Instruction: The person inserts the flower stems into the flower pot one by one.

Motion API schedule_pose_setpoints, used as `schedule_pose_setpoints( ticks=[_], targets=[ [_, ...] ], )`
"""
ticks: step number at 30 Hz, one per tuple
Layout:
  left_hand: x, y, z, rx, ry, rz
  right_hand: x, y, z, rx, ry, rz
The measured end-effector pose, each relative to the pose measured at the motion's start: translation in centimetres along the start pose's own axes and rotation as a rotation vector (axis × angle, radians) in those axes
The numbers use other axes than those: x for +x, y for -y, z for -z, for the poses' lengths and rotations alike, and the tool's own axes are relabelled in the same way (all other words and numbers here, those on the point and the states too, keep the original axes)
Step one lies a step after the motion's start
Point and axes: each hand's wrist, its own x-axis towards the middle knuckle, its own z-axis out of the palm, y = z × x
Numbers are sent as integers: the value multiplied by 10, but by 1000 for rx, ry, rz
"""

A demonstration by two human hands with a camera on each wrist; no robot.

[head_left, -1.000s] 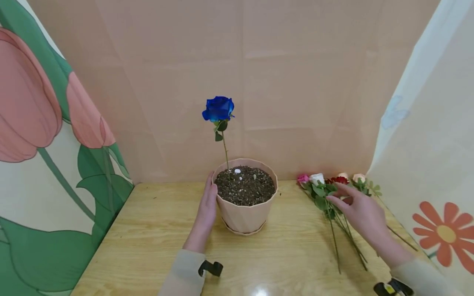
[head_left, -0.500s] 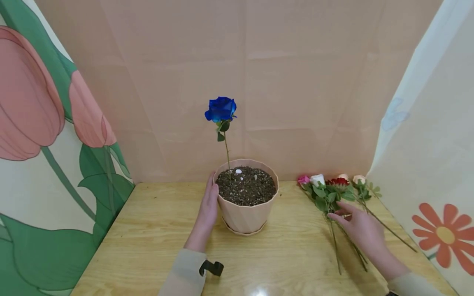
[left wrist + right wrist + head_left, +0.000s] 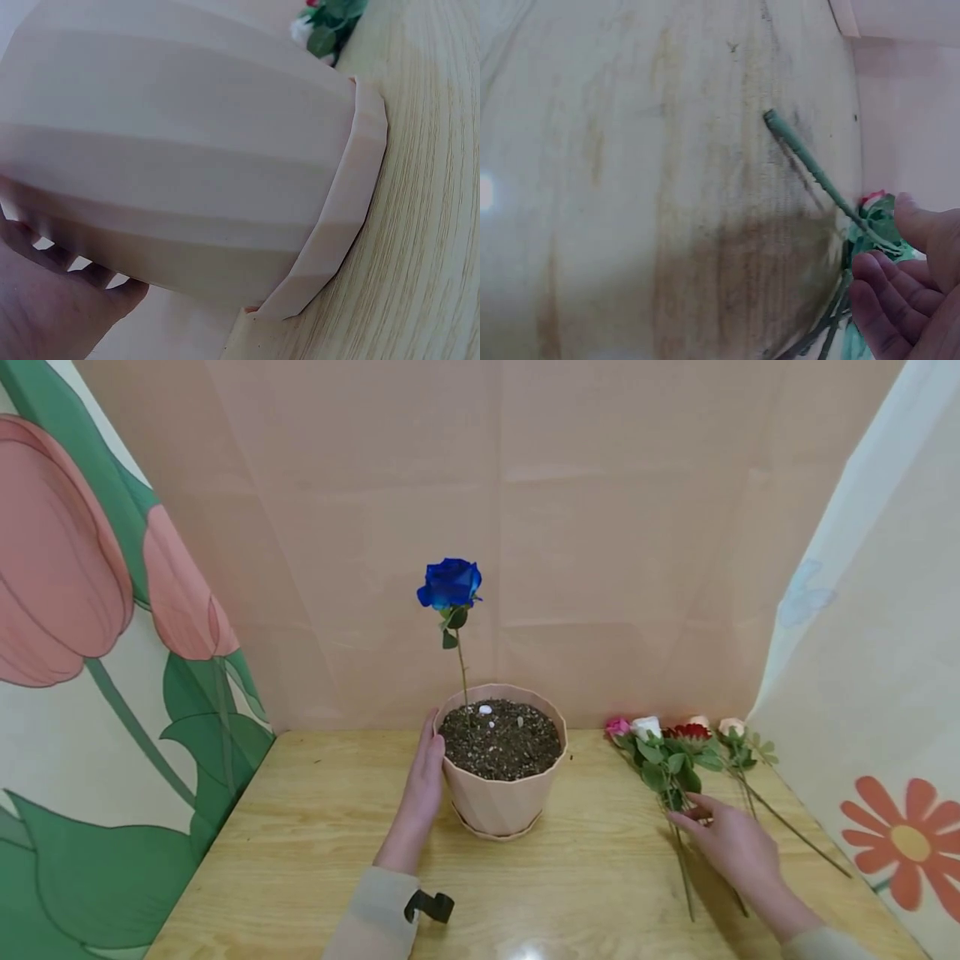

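In the head view a pink flowerpot (image 3: 498,797) full of dark soil (image 3: 517,739) stands on its saucer (image 3: 330,240). A blue rose (image 3: 450,583) rises upright from the soil at the back left. My left hand (image 3: 422,785) rests against the pot's left side, fingers fairly straight along the wall. To the right lie cut roses: a pink one (image 3: 617,727), a white one (image 3: 646,727), a red flower (image 3: 687,732) and pale peach ones (image 3: 731,727). My right hand (image 3: 731,843) is over their stems, thumb and fingertips apart around the green stems (image 3: 810,165).
The light wooden table (image 3: 315,835) backs onto a pinkish-beige cloth (image 3: 360,527). Printed tulip panels (image 3: 60,552) flank the left, and a pale panel with an orange flower print (image 3: 907,843) the right. One peach rose's stem points toward the table's right edge.
My right hand has come down from the flower heads toward the front, along the stems. The left hand stays against the pot, and the blue rose stands as before.
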Motion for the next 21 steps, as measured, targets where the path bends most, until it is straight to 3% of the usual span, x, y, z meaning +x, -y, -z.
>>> schedule_pose_setpoints(
  ticks=[21],
  targets=[
    [-2, 0, -1, 14, -5, 26, 8, -9, -10, -1, 60, -55]
  ],
)
